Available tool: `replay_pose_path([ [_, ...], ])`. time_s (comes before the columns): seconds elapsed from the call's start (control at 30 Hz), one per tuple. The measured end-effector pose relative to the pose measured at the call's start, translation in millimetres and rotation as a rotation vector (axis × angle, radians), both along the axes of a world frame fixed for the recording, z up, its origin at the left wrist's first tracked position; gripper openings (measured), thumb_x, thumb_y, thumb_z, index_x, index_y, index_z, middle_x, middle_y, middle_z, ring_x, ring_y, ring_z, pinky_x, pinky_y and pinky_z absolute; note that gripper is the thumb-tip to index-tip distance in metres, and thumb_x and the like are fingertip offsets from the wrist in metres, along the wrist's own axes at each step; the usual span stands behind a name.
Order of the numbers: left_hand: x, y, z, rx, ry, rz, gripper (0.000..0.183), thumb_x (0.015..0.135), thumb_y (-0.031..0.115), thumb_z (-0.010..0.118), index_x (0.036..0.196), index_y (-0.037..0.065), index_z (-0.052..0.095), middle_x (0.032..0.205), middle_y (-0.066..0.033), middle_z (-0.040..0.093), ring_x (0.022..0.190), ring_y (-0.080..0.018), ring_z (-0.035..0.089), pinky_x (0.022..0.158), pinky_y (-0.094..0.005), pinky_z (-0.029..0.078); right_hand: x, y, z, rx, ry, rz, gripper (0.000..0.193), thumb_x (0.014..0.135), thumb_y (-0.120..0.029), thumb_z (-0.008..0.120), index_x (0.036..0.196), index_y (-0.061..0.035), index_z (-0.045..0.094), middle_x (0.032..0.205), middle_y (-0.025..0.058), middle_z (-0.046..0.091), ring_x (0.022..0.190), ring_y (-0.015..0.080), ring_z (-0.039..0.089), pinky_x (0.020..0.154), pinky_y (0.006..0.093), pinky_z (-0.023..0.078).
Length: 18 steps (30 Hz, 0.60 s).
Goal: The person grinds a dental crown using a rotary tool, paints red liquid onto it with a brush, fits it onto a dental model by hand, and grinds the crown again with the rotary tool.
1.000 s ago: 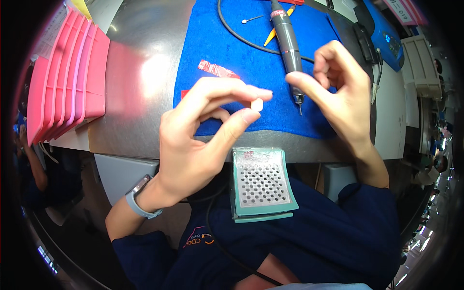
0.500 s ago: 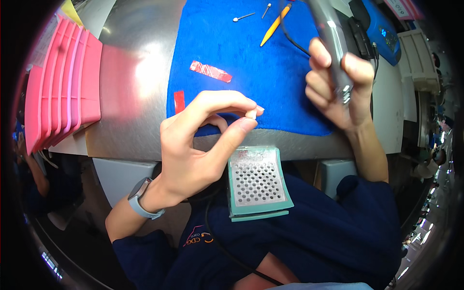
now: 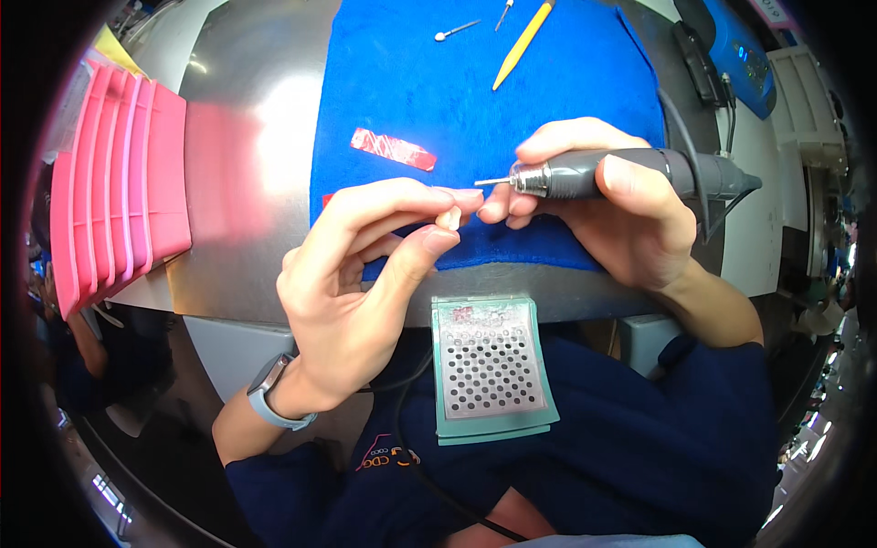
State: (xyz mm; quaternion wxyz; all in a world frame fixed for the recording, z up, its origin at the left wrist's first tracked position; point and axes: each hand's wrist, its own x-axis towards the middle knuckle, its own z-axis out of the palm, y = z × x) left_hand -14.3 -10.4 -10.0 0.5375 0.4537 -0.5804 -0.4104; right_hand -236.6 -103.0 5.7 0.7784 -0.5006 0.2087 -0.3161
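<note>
My left hand (image 3: pixel 352 279) pinches a small cream-white dental crown (image 3: pixel 449 218) between thumb and fingertips, above the near edge of a blue cloth. In my right hand (image 3: pixel 635 205) lies a dark grey rotary handpiece (image 3: pixel 585 175), held almost level. Its thin metal shank points left, close to my left fingertips; the contact there cannot be made out. Beyond my left hand a red foil strip (image 3: pixel 393 149) rests on the cloth, and a second red piece is mostly hidden behind my knuckles.
A yellow pencil-like stick (image 3: pixel 523 46) and two small mounted burs (image 3: pixel 455 31) lie far on the blue cloth (image 3: pixel 411 82). Pink trays (image 3: pixel 123 183) stand at left. A blue control box (image 3: pixel 731 55) sits far right. A green-framed perforated plate (image 3: pixel 493 365) juts out below my hands.
The handpiece has swung from upright to nearly level, and my right hand has brought it in toward my left. My left hand has shifted slightly left, still pinching the crown.
</note>
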Motion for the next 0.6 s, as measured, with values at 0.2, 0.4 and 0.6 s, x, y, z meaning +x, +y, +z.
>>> replay_pose_path([
  [0.2, 1.0, -2.4, -2.3, -0.015, -0.019, -0.012, 0.022, 0.098, -0.006, 0.062, 0.119, -0.003, 0.056, 0.114, -0.0211, 0.072, 0.098, -0.0185, 0.071, 0.071, -0.0254, 0.056, -2.2, -3.1, -3.2, -0.183, 0.061, 0.06, 0.042, 0.1, -0.032, 0.053, 0.118, 0.0057, 0.059, 0.111, 0.0299, 0.069, 0.107, 0.0346, 0.069, 0.093, 0.0416, 0.053],
  [0.4, 0.2, -2.4, -3.3, 0.006, -0.017, -0.002, 0.022, 0.096, -0.007, 0.065, 0.117, -0.004, 0.059, 0.113, -0.0189, 0.072, 0.096, -0.0177, 0.071, 0.072, -0.0246, 0.055, -1.2, -0.1, -0.8, -0.161, 0.075, 0.021, 0.034, 0.1, -0.022, 0.056, 0.116, 0.0068, 0.065, 0.11, 0.0234, 0.071, 0.106, 0.0278, 0.069, 0.095, 0.0385, 0.053],
  [0.6, -4.7, -2.2, 3.5, 0.044, 0.064, 0.068, 0.02, 0.091, -0.01, 0.069, 0.111, -0.01, 0.066, 0.104, -0.0184, 0.075, 0.098, -0.0216, 0.074, 0.09, -0.0298, 0.06, 0.3, 1.1, 1.6, -0.148, 0.081, 0.016, 0.027, 0.101, -0.015, 0.059, 0.115, 0.0063, 0.069, 0.109, 0.0171, 0.072, 0.103, 0.0216, 0.07, 0.097, 0.0346, 0.054],
])
